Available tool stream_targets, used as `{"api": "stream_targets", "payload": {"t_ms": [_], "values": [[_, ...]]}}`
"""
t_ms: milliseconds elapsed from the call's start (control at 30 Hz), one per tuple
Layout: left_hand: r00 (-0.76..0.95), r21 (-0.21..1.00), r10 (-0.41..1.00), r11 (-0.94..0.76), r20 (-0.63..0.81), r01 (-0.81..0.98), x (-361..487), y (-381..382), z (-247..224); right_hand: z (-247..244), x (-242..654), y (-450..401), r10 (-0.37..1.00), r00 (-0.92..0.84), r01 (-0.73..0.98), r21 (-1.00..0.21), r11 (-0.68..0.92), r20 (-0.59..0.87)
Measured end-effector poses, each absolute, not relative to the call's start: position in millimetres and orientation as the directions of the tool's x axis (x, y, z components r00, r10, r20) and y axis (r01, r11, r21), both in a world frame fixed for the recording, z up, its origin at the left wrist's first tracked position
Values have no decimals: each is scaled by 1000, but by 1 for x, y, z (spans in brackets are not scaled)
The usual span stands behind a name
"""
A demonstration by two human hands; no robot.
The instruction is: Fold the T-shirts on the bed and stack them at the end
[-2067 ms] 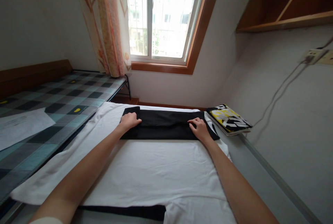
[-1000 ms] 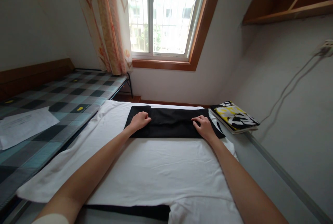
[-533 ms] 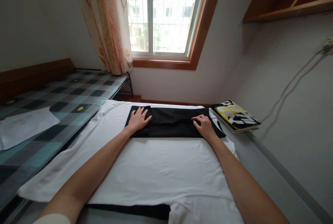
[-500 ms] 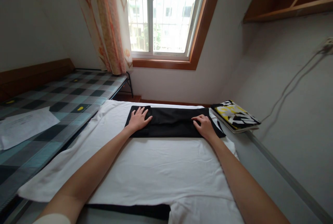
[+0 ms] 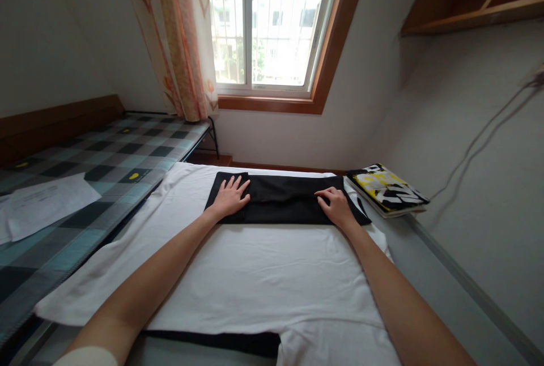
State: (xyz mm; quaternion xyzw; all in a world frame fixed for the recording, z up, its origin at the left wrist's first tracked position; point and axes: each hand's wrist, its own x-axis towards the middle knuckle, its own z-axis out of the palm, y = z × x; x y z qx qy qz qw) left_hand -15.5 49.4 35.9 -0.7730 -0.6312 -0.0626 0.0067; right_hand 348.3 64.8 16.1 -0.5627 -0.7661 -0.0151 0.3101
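Note:
A folded black garment [image 5: 280, 201] lies in a flat band across the far part of a spread-out white T-shirt [image 5: 263, 275]. My left hand [image 5: 230, 196] rests flat on the black cloth's left end, fingers spread. Near its right end, my right hand [image 5: 334, 205] touches the cloth with bent fingers, thumb and index finger a little apart. A long crease runs along the black cloth between the two hands. What kind of garment the black one is, I cannot tell.
Beyond the right hand lies a folded black, white and yellow cloth item [image 5: 389, 190]. At the left stands a bed with a checked mattress [image 5: 157, 148], papers [image 5: 53, 204] lying on it. More black fabric [image 5: 212, 342] shows under the shirt's near edge. A cable [image 5: 480, 133] hangs on the right wall.
Both hands stay in the same places on the black garment. The whole view has shifted very slightly; nothing else visibly differs.

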Motion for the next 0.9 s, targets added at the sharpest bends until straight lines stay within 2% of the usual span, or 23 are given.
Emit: {"api": "stream_targets", "payload": {"t_ms": [400, 600, 900], "values": [[206, 77, 970, -217, 125, 973, -15, 47, 37, 16, 348, 65, 853, -171, 876, -320, 361, 493], [170, 106, 964, -195, 205, 975, -12, 44, 38, 16, 348, 65, 857, -169, 871, -332, 361, 488], [211, 79, 967, -224, 144, 971, -10, 43, 37, 17, 347, 64, 862, -166, 868, -344, 358, 479]]}}
